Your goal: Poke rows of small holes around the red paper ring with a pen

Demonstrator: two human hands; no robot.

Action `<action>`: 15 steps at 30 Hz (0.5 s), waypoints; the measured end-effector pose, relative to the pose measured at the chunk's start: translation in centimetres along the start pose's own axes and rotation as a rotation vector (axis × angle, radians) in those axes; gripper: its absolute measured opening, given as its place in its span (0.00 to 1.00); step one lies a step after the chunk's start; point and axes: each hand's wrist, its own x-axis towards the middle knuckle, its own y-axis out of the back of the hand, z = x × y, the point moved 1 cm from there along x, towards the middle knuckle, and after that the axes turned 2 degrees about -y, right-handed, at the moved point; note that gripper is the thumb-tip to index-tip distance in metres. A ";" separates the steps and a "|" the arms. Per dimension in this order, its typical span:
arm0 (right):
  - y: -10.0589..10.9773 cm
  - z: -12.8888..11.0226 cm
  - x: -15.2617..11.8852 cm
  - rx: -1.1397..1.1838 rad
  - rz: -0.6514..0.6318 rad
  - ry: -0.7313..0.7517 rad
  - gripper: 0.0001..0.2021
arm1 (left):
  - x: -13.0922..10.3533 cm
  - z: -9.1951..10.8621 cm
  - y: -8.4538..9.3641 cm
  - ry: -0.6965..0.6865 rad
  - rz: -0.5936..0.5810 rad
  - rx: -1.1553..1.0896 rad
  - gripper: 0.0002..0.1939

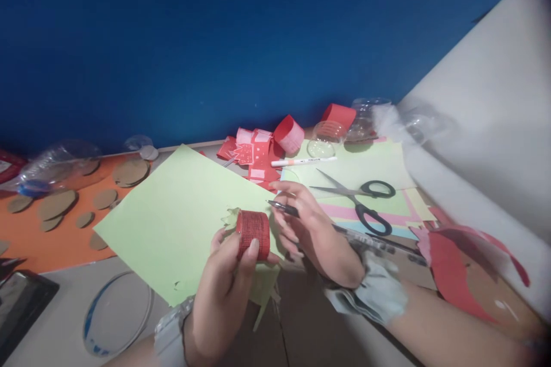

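Observation:
My left hand (230,275) grips a small red paper roll (253,230) marked with dark crossed lines. A jagged light green paper piece (231,217) sticks out at the roll's left side. To the right of it, my right hand (307,223) holds a black pen (284,207), its tip pointing left above the paper. Beneath both hands lies a large light green sheet (176,218), turned at an angle. Black-handled scissors (357,195) rest open on the coloured papers, just beyond my right hand.
Cardboard ovals (58,205) lie on orange paper (26,241) at left. Along the blue wall (258,40) are red paper rolls (289,133), a white marker (303,161) and clear plastic lids (326,139). Red paper scraps (456,269) lie right; a clear ring-edged disc (117,312) is front left.

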 end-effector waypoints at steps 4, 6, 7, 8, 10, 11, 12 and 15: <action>0.6 -0.1 1.0 -0.241 0.018 0.141 0.12 | 0.2 -0.1 0.0 0.019 -0.037 0.000 0.20; 0.8 -0.4 1.1 -0.327 0.081 0.162 0.17 | 0.3 -0.1 0.1 0.000 -0.043 0.021 0.19; 0.8 -0.6 1.1 -0.343 0.106 0.139 0.19 | 0.3 0.0 0.1 -0.007 -0.049 0.032 0.18; 0.8 -0.7 1.1 -0.349 0.119 0.102 0.19 | 0.3 0.0 0.1 -0.007 -0.058 0.037 0.18; 0.7 -0.7 1.1 -0.351 0.122 0.040 0.19 | 0.3 -0.1 0.1 0.005 -0.078 0.032 0.18; 0.7 -0.6 1.1 -0.352 0.112 0.026 0.19 | 0.3 -0.1 0.1 0.013 -0.087 0.024 0.17; 0.7 -0.6 1.1 -0.354 0.098 0.018 0.18 | 0.3 -0.1 0.0 0.020 -0.093 0.014 0.17; 0.6 -0.4 0.9 -0.351 0.065 0.004 0.17 | 0.3 -0.2 0.0 0.032 -0.093 -0.004 0.17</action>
